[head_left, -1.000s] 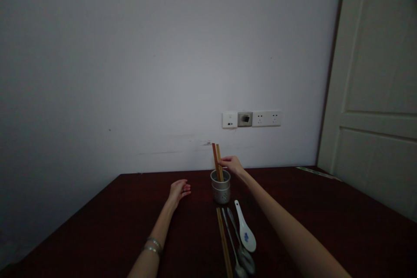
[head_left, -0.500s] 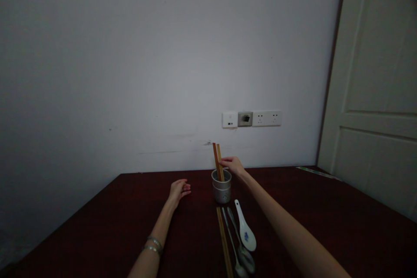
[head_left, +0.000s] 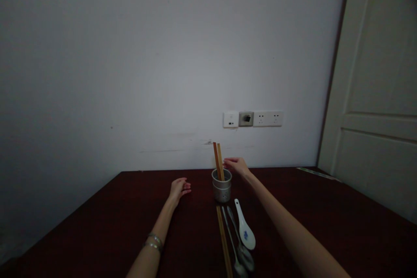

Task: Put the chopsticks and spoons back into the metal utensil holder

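The person's right hand (head_left: 236, 165), barely open and gripping nothing, is just beside chopsticks (head_left: 218, 156) leaning in a metal cup (head_left: 222, 192). Left of the cup, I see the left hand (head_left: 178, 187) half-curled, holding nothing. Loose chopsticks (head_left: 224, 241), two metal spoons (head_left: 245, 257) and a white spoon (head_left: 244, 226) with a blue mark (head_left: 246, 235) too small to make out lie between person and cup. Sockets (head_left: 267, 118) sit behind the cup, on the wall (head_left: 208, 52).

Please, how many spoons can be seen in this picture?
3: the white spoon, rightmost; one metal spoon directly left of it; another metal spoon between that and the lying chopsticks. The cup could hide more.
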Motion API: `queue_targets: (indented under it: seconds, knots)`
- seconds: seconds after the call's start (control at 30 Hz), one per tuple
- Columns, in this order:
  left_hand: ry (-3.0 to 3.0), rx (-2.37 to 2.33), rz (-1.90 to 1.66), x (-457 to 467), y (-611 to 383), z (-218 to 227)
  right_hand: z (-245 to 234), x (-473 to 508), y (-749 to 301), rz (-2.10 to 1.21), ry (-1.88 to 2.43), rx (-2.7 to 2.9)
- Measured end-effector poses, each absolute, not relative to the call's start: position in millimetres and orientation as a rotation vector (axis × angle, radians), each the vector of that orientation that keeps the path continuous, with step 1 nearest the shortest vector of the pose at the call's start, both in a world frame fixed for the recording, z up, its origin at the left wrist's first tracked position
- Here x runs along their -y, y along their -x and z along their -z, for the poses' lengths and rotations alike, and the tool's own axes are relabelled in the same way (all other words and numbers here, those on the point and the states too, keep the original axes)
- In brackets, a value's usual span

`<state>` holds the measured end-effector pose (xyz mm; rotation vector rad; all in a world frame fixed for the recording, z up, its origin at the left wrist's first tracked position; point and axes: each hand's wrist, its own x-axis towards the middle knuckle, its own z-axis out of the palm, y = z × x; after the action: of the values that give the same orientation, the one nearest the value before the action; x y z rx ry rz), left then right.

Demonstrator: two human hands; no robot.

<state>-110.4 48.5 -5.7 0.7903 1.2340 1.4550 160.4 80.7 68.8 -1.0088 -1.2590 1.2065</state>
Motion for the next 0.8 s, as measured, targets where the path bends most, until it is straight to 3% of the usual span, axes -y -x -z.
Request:
queue_targets:
  seconds: [0.23, 0.47, 0.8]
  knots:
    - [-0.817, -1.232, -1.469, -54, 113, 13, -27, -71, -211, -1.171, 1.215, 1.175]
    - [-0.865, -1.154, -1.491, -54, 116, 18, 33, -48, -272, -0.835, 1.316, 1.237]
    - [-0.86, -1.144, -1.445, -48, 118, 13, 29, -17, -277, -0.669, 1.315, 1.48]
